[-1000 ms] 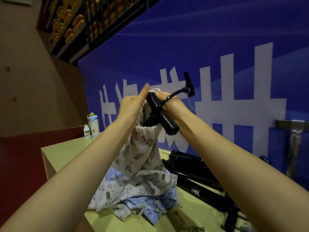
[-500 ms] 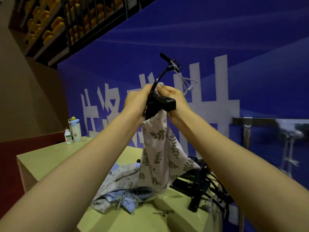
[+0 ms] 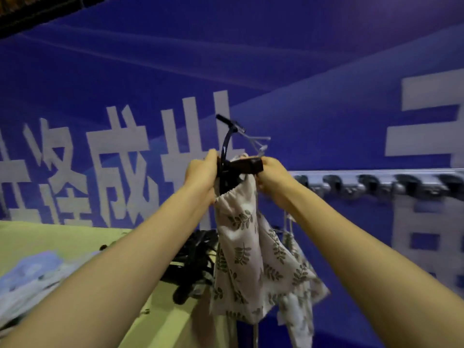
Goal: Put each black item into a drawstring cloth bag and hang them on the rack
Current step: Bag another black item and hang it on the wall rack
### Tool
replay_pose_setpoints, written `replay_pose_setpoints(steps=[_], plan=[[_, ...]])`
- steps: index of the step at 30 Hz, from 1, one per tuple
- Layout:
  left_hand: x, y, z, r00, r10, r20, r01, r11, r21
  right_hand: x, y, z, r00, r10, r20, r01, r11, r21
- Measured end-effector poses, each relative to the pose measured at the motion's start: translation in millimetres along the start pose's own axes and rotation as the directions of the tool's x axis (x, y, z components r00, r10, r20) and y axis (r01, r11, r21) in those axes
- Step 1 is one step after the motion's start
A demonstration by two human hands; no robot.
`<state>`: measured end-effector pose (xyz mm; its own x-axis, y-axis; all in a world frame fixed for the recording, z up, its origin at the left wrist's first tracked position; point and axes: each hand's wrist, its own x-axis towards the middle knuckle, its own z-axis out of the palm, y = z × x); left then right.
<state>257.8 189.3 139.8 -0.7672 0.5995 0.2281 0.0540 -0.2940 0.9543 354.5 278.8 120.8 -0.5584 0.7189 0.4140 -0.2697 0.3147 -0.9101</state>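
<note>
Head view: both hands grip a leaf-print bag (image 3: 241, 249).
Left hand (image 3: 200, 172) pinches its gathered mouth; right hand (image 3: 272, 175) clasps the curved black item (image 3: 247, 165).

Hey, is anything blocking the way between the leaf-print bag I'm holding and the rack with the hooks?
Nothing visible does. The leaf-print bag, held at its mouth by the left hand and right hand, hangs just left of the rack, with only open air between. Another cloth bag hangs lower, behind it, below the hooks.
</note>
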Motion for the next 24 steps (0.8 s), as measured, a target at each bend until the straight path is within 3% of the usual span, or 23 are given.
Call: replay_pose_setpoints(steps=[4, 8, 10, 16, 18, 22, 24], plan=[[-8, -46, 42, 0.996, -0.090, -0.009, 0.090, 0.995, 0.040, -22, 33, -74, 0.981, 0.188, 0.054, -0.188, 0.982, 0.000], [-19, -71, 78, 0.996, -0.079, -0.033, 0.083, 0.987, 0.136, -30, 47, -132, 0.973, 0.227, -0.047, -0.226, 0.974, 0.021], [-16, -79, 92, 0.996, -0.067, -0.061, 0.076, 0.984, 0.160, -29, 46, -147, 0.971, 0.216, -0.106, -0.210, 0.975, 0.069], [-12, -97, 117, 0.995, -0.075, -0.063, 0.085, 0.980, 0.178, -8, 42, -172, 0.935, 0.013, -0.355, -0.036, 0.998, -0.058], [-11, -104, 120, 0.994, -0.091, -0.058, 0.101, 0.976, 0.191, 0, 40, -177, 0.926, -0.032, -0.375, -0.010, 0.994, -0.111], [-12, -112, 125, 0.994, -0.102, -0.030, 0.106, 0.967, 0.230, 11, 38, -179, 0.943, -0.132, -0.304, 0.005, 0.923, -0.386], [-11, -114, 127, 0.994, -0.107, -0.019, 0.109, 0.966, 0.236, 16, 37, -179, 0.952, -0.241, -0.190, 0.047, 0.726, -0.686]])
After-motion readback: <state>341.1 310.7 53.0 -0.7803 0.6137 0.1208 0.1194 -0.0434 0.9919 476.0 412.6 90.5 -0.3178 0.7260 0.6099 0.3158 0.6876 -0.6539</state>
